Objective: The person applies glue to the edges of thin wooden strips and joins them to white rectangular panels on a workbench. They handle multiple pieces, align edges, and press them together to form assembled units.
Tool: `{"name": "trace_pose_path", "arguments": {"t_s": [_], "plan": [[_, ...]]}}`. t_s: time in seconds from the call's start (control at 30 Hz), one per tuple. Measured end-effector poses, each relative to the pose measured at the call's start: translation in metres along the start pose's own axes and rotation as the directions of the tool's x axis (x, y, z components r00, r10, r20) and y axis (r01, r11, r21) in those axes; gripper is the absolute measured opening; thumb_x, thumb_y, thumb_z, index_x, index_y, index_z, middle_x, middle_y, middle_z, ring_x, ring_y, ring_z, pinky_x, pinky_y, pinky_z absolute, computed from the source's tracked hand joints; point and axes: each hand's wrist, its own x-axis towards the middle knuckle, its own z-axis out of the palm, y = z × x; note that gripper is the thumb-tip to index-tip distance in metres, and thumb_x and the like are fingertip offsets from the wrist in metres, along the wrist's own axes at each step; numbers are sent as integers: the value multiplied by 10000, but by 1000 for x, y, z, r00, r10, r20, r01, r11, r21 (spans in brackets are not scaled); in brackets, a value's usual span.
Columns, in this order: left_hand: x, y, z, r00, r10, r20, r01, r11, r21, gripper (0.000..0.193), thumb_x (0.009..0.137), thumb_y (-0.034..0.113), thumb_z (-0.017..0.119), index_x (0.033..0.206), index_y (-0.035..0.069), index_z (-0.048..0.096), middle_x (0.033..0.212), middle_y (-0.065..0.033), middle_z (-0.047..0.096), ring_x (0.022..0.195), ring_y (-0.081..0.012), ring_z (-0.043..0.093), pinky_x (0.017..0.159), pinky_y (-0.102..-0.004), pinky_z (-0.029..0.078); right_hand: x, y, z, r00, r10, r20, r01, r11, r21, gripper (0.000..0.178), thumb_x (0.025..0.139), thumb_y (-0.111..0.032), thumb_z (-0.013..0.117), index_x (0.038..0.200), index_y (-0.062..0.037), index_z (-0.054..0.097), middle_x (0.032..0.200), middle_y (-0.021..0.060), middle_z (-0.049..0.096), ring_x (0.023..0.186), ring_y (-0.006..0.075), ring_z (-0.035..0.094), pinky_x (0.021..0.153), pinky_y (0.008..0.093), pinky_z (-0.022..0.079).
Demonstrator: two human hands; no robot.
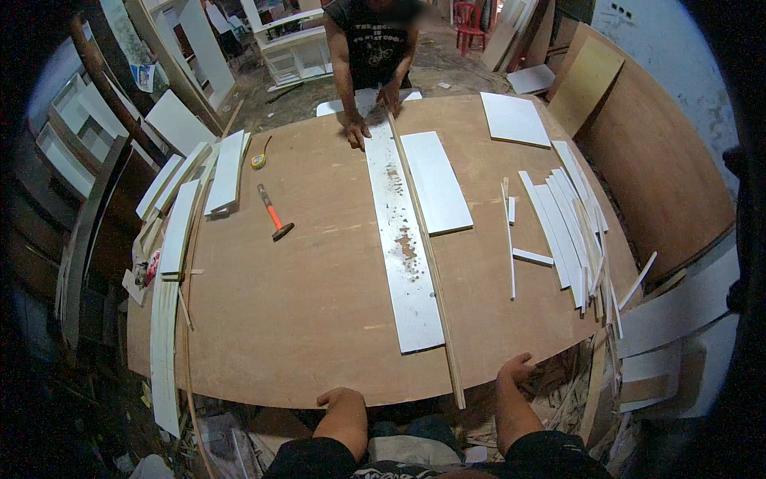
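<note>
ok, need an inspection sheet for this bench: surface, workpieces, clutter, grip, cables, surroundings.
Surface: brown plywood tabletop, pale scuffs.
Workpieces: long white board, coating marred by brown spots; narrow wooden strip along its right side, near end past the table edge.
Clutter: orange-handled claw hammer, tape measure, white panels at left, white strips at right.
Grip: left hand and right hand at the near edge; neither seen holding a workpiece.
Cables: nothing seen.
Surroundings: co-worker opposite; red plastic chair behind; large panels leaning at right.
</note>
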Motion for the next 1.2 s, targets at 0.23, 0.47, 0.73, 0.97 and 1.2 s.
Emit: {"name": "trace_pose_path", "arguments": {"t_s": [0.23, 0.47, 0.73, 0.97, 1.2], "plan": [[-7, -2, -2, 1000, 0, 24, 0, 1000, -5, 510, 991, 386, 539, 1448, 163, 571, 1467, -83, 573, 1376, -288, 506, 1166, -604, 233, 9, 7, 13, 975, -102, -196, 82, 990, -111, 685, 1019, -471, 480, 1367, 119, 508, 1258, 372, 619, 1166, 519, 614, 1026, 580, 460], [-19, -4, -4, 998, -1, 55, 2, 1000, -7, 511, 1009, 375, 497, 1456, 135, 556, 1434, -92, 604, 1357, -248, 534, 1204, -535, 222, 12, 10, 11, 995, -71, -66, 66, 995, -78, 716, 1015, -506, 455, 1345, 126, 522, 1241, 360, 633, 1148, 515, 622, 1065, 616, 397], [-15, -3, -5, 997, -51, 64, 52, 999, -12, 496, 1002, 378, 519, 1439, 152, 581, 1460, -62, 588, 1378, -254, 514, 1185, -583, 229, 26, 22, 16, 994, -37, -101, 16, 980, -200, 692, 1015, -493, 517, 1488, 0, 413, 1415, 351, 521, 1246, 487, 576, 1053, 585, 454], [166, 21, 20, 907, -284, 311, 387, 854, -347, 719, 1011, 326, 521, 1618, 153, 176, 1413, -85, 623, 1318, -197, 580, 1190, -451, 315, 23, 15, 21, 999, -25, -25, 20, 985, -170, 648, 1009, -437, 551, 1498, -28, 432, 1462, 279, 503, 1297, 447, 541, 1069, 580, 433], [173, 35, 23, 697, -477, 536, 376, -393, -839, 550, 1009, 349, 537, 1449, 79, 346, 1303, -108, 650, 1108, -282, 681, 1001, -434, 490, 50, 38, 29, 974, -216, 68, 224, 967, -124, 577, 995, -403, 562, 1440, -38, 507, 1389, 220, 557, 1270, 419, 546, 1029, 589, 450]]}}
